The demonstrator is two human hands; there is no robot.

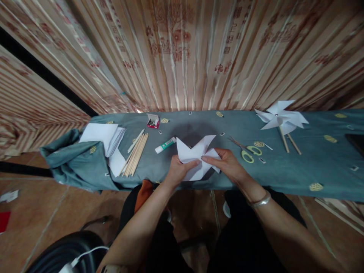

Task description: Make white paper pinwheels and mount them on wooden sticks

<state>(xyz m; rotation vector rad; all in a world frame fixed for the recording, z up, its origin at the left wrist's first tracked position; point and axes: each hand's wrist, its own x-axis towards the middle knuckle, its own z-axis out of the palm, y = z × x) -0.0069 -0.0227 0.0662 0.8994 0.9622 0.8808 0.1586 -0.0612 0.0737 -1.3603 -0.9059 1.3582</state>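
Between my two hands is a white paper pinwheel (190,152), its blades folded in toward the middle. My left hand (182,168) grips its left side, thumb lying across the paper toward the centre. From the right, my right hand (224,162) pinches it, with the thumb near a small dark spot at the centre; I cannot make out whether that is a pin head. A green and white glue stick (165,145) lies just left of the pinwheel. To the right are scissors (247,151) with yellow-green handles, their blades pointing away to the left.
Farther left lie several wooden sticks (136,155), a white pen (136,140) and a stack of white paper (99,134). A small red box (152,121) stands open with metal bits inside. Finished pinwheels on sticks (280,116) rest at the right. A curtain (182,57) hangs behind the cloth-covered table (292,170).
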